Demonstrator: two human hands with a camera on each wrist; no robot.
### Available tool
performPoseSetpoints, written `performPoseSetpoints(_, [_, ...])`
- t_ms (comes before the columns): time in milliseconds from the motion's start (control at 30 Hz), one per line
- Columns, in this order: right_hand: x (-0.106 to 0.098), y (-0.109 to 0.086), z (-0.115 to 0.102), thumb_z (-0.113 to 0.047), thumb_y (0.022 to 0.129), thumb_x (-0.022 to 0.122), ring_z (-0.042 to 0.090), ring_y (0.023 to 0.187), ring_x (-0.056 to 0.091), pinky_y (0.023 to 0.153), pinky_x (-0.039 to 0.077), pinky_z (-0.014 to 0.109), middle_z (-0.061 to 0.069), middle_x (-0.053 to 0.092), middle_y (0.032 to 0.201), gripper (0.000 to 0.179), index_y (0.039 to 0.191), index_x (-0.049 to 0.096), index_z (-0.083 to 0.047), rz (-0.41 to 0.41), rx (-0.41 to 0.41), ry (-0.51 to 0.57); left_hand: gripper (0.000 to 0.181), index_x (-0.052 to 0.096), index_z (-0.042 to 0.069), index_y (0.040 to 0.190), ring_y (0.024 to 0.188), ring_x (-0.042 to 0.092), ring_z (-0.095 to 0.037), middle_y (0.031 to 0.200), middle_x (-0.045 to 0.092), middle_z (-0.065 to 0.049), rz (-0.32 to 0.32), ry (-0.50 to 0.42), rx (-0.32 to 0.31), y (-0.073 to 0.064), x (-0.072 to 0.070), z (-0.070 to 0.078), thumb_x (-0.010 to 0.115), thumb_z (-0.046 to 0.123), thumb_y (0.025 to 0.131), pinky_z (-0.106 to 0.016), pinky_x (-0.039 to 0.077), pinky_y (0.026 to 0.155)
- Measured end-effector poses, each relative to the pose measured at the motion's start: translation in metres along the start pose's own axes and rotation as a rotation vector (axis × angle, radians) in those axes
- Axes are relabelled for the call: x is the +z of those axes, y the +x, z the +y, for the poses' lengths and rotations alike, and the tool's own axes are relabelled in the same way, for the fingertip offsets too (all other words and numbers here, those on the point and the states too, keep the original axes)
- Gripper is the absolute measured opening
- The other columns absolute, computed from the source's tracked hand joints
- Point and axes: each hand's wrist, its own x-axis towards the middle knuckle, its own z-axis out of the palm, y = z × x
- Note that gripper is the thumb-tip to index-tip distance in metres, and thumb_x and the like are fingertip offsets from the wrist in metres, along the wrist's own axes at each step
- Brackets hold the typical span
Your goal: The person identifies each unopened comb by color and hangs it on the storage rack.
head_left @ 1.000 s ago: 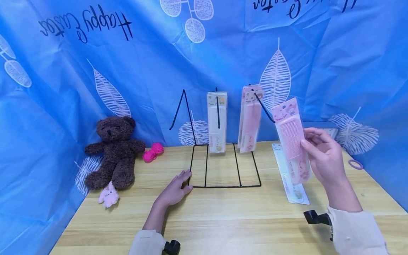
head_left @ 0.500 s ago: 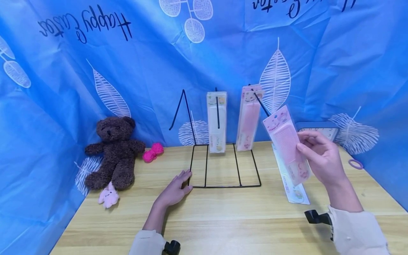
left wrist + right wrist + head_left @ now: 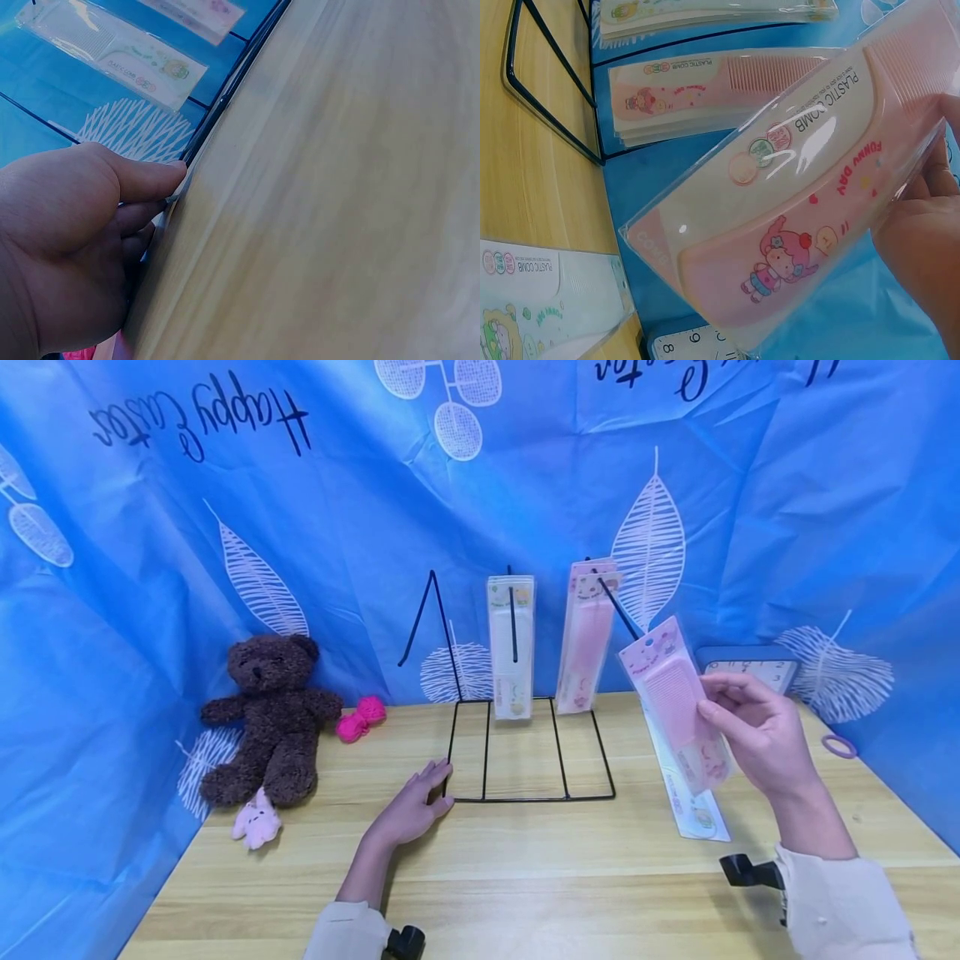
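My right hand (image 3: 765,735) pinches a packaged pink comb (image 3: 671,693) by its right side, between thumb and fingers. The pack tilts, its punched top edge close to the tip of the black rack's right prong (image 3: 618,606). In the right wrist view the pink comb pack (image 3: 795,172) shows its printed back. My left hand (image 3: 408,806) holds the front left corner of the wire display rack (image 3: 525,799), thumb and fingers about the wire. On the rack hang white comb packs (image 3: 510,685) in the middle and pink comb packs (image 3: 585,643) on the right prong.
A pale comb pack (image 3: 693,810) lies on the table under the held one. A clock (image 3: 757,664) and a purple ring (image 3: 837,746) are behind my right hand. At left sit a brown teddy bear (image 3: 273,718), a pink bow (image 3: 360,719) and a small pink plush (image 3: 257,822).
My right hand has brought the pink comb pack left and slightly down, tilting it more, its top near the prong tip. The hanging pink packs have swung slightly. My left hand stays put.
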Motion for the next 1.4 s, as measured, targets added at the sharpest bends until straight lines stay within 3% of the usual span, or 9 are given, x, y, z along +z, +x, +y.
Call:
performPoseSetpoints(367, [0.000, -0.001, 0.001, 0.024, 0.092, 0.052, 0.017, 0.098, 0.064, 0.085, 0.055, 0.019, 0.010, 0.068, 0.113, 0.033, 0.123, 0.059, 0.017, 0.043, 0.069, -0.175, 0.053, 0.041, -0.006, 0.151, 0.152, 0.016, -0.040, 0.161, 0.030, -0.024, -0.006, -0.003, 0.000, 0.001, 0.000, -0.001, 0.058, 0.006, 0.102, -0.054, 0.006, 0.124])
performPoseSetpoints(433, [0.002, 0.001, 0.001, 0.021, 0.092, 0.057, 0.016, 0.097, 0.065, 0.084, 0.055, 0.018, 0.008, 0.068, 0.110, 0.031, 0.122, 0.061, 0.015, 0.057, 0.093, -0.261, 0.053, 0.041, -0.006, 0.151, 0.152, 0.015, -0.039, 0.161, 0.029, -0.024, -0.008, -0.001, -0.002, 0.001, 0.000, -0.001, 0.058, 0.006, 0.102, -0.053, 0.006, 0.124])
performPoseSetpoints(600, [0.012, 0.005, 0.003, 0.012, 0.092, 0.066, 0.010, 0.093, 0.065, 0.083, 0.054, 0.014, 0.001, 0.067, 0.104, 0.026, 0.117, 0.063, 0.011, 0.062, 0.148, -0.595, 0.053, 0.041, -0.006, 0.151, 0.152, 0.016, -0.040, 0.161, 0.029, -0.024, -0.006, -0.002, -0.003, 0.001, 0.000, -0.001, 0.057, 0.006, 0.102, -0.053, 0.006, 0.124])
performPoseSetpoints(700, [0.016, 0.006, 0.005, 0.005, 0.094, 0.066, 0.008, 0.090, 0.066, 0.081, 0.055, 0.014, -0.002, 0.066, 0.102, 0.023, 0.116, 0.064, 0.009, 0.060, 0.180, -0.700, 0.053, 0.041, -0.007, 0.151, 0.152, 0.016, -0.040, 0.161, 0.029, -0.025, -0.007, -0.003, -0.001, 0.001, 0.000, -0.001, 0.057, 0.005, 0.102, -0.053, 0.006, 0.124])
performPoseSetpoints(933, [0.020, 0.010, 0.010, -0.006, 0.098, 0.067, 0.009, 0.089, 0.067, 0.078, 0.056, 0.015, -0.003, 0.068, 0.101, 0.021, 0.116, 0.065, 0.005, 0.061, 0.237, -0.734, 0.053, 0.040, -0.008, 0.151, 0.152, 0.015, -0.039, 0.161, 0.029, -0.025, -0.011, 0.005, 0.004, 0.002, 0.000, 0.000, 0.057, 0.005, 0.102, -0.052, 0.006, 0.124])
performPoseSetpoints(1400, [0.029, 0.023, 0.022, -0.019, 0.100, 0.067, 0.012, 0.088, 0.066, 0.076, 0.057, 0.019, -0.002, 0.069, 0.100, 0.025, 0.115, 0.066, 0.001, 0.105, 0.317, -0.676, 0.054, 0.041, -0.006, 0.151, 0.152, 0.016, -0.040, 0.161, 0.030, -0.024, -0.001, 0.013, -0.004, 0.001, 0.000, -0.001, 0.058, 0.006, 0.102, -0.053, 0.007, 0.124])
